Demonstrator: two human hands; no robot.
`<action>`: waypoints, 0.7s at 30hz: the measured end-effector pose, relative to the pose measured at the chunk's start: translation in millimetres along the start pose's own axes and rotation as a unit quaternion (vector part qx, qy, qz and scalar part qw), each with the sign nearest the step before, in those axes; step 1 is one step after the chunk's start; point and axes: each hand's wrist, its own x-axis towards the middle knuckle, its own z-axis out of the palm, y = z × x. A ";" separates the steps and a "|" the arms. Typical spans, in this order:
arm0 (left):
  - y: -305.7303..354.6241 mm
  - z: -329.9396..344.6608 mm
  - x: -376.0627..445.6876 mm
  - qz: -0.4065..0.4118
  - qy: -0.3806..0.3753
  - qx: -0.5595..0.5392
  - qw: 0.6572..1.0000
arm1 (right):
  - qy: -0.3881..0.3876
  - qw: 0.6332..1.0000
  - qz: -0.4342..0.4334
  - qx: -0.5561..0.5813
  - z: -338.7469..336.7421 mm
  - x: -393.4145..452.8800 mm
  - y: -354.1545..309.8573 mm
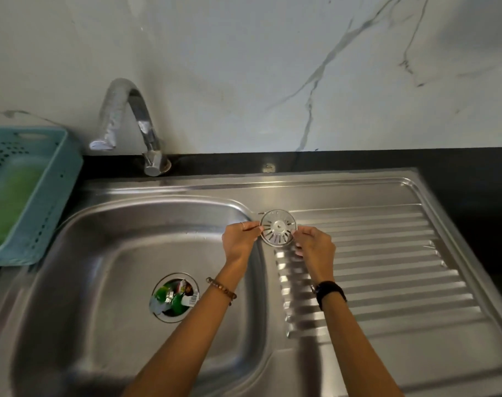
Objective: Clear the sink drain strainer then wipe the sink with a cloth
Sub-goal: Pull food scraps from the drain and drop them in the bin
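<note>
Head view looks down on a steel sink (106, 353), with both hands up at about one o'clock from the basin's centre, over the ridge where the basin meets the ribbed draining board (387, 267). Left hand (239, 239) and right hand (315, 247) each pinch an opposite edge of the round slotted drain strainer (278, 227), holding it flat between the fingertips, clear of the drain. Its slots look clean, though small residue would be too fine to tell. Down at about seven o'clock from the hands, the open drain hole (174, 296) shows green scraps and a labelled bit of packaging (194, 298) sitting inside. So the strainer is out, but I judge the clearing unfinished: that debris remains, the strainer must go back, and the wiping has not begun. No cloth is plainly visible; something green lies in the teal basket (55, 179) at nine o'clock, beside the tap (146, 130).
</note>
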 end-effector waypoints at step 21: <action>-72.6 -129.7 -8.9 0.009 0.067 0.249 0.966 | -0.159 0.946 -0.215 -0.184 83.6 -78.9 -6.6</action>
